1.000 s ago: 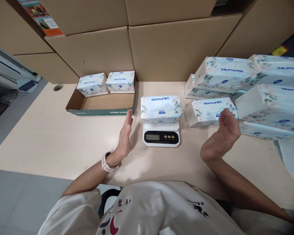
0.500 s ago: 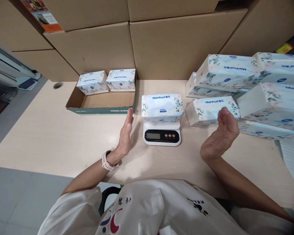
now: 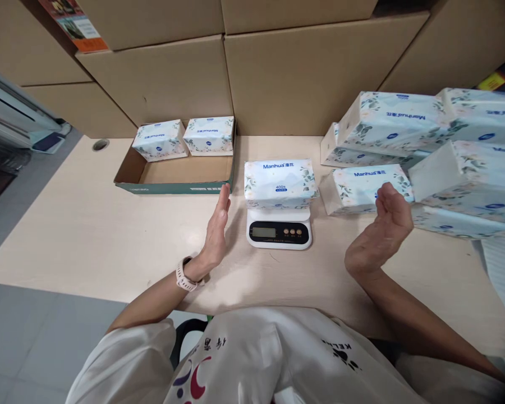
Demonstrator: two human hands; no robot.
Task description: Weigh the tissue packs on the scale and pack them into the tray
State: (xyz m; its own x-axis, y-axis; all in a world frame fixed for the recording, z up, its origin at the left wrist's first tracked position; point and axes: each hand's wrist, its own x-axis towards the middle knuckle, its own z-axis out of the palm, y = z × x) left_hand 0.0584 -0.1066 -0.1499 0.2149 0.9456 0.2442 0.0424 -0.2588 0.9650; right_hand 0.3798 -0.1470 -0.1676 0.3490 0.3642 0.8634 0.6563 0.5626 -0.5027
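Note:
A pack of tissues (image 3: 280, 184) rests on a white digital kitchen scale (image 3: 279, 233), whose display shows no readable figure. To the left of the scale my left hand (image 3: 216, 232) is held edge-on with its fingers stretched out, holding nothing. My right hand (image 3: 379, 231) is raised on the other side, fingers extended and nothing in it. Behind that hand, and partly covered by it, lies another tissue pack (image 3: 357, 188). Two more packs, a left one (image 3: 160, 140) and a right one (image 3: 209, 136), sit at the back of a shallow green-edged cardboard box (image 3: 172, 188).
Several tissue packs (image 3: 473, 171) are piled at the right of the pale table (image 3: 88, 235). Large cardboard cartons (image 3: 311, 78) form a wall along its back edge. A round cable hole (image 3: 100, 145) is near the back left corner.

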